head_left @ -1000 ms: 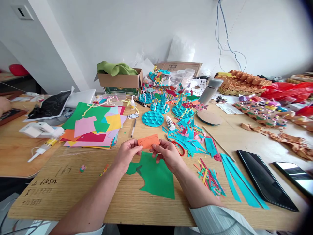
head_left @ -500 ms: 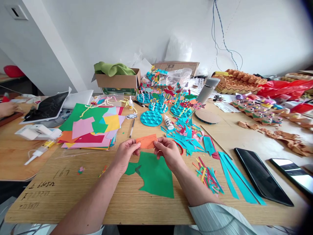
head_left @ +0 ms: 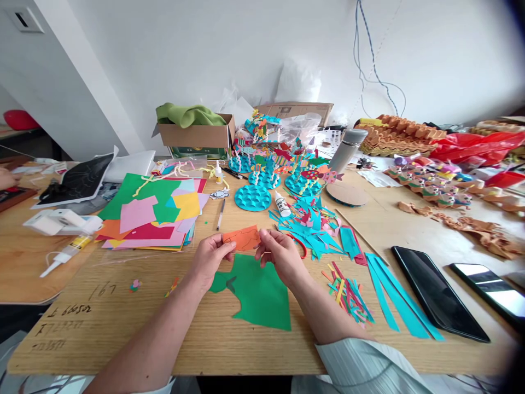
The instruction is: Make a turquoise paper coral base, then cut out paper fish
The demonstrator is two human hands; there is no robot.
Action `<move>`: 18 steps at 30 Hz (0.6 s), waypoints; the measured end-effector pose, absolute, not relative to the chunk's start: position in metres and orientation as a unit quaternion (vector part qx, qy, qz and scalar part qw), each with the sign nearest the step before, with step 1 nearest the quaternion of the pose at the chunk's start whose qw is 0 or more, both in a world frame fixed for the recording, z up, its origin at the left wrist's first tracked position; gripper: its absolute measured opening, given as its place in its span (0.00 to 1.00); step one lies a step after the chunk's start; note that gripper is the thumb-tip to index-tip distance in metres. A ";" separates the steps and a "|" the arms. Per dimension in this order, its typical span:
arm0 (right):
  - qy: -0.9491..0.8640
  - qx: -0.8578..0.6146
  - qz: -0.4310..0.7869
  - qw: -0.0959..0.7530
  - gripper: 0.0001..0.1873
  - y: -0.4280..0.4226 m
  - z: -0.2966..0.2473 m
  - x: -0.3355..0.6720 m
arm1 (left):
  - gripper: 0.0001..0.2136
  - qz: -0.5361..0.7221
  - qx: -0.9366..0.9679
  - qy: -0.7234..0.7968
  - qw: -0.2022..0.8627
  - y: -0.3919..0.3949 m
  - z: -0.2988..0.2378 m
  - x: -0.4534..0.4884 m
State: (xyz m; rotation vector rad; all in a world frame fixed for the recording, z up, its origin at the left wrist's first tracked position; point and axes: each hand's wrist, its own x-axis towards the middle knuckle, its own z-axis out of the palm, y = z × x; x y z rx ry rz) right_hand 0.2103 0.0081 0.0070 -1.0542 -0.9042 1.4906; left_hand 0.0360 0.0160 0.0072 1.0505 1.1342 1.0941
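Both my hands hold a small orange paper piece point(head_left: 243, 238) just above the wooden table point(head_left: 123, 323). My left hand point(head_left: 211, 260) pinches its left end with thumb and fingers closed. My right hand point(head_left: 279, 256) pinches its right end the same way. Below the hands lies a cut green paper sheet point(head_left: 258, 295). Red-handled scissors point(head_left: 301, 246) lie just right of my right hand, partly hidden by it.
A stack of coloured paper point(head_left: 156, 213) lies at the left, teal scraps point(head_left: 320, 227) and strips point(head_left: 389, 295) at the right. Two glue bottles point(head_left: 282, 204), teal discs point(head_left: 253, 197), two dark phones point(head_left: 438, 298), a cardboard box point(head_left: 197, 134). Another person's hand point(head_left: 6, 178) at the far left.
The orange piece has tilted and shifted slightly left between my fingers. My hands stay in nearly the same place.
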 end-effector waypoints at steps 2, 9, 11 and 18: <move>-0.397 -0.446 0.612 0.518 0.24 0.008 0.006 0.210 | 0.11 0.466 0.453 0.487 0.583 0.015 0.007 0.037; -0.398 -0.452 0.593 0.535 0.22 0.009 0.004 0.211 | 0.17 0.515 0.392 0.472 0.599 0.016 0.012 0.039; -0.398 -0.452 0.592 0.535 0.22 0.009 0.004 0.211 | 0.21 0.538 0.363 0.462 0.605 0.016 0.014 0.039; -0.407 -0.456 0.592 0.526 0.23 0.008 0.006 0.210 | 0.31 0.546 0.316 0.459 0.626 0.017 0.016 0.038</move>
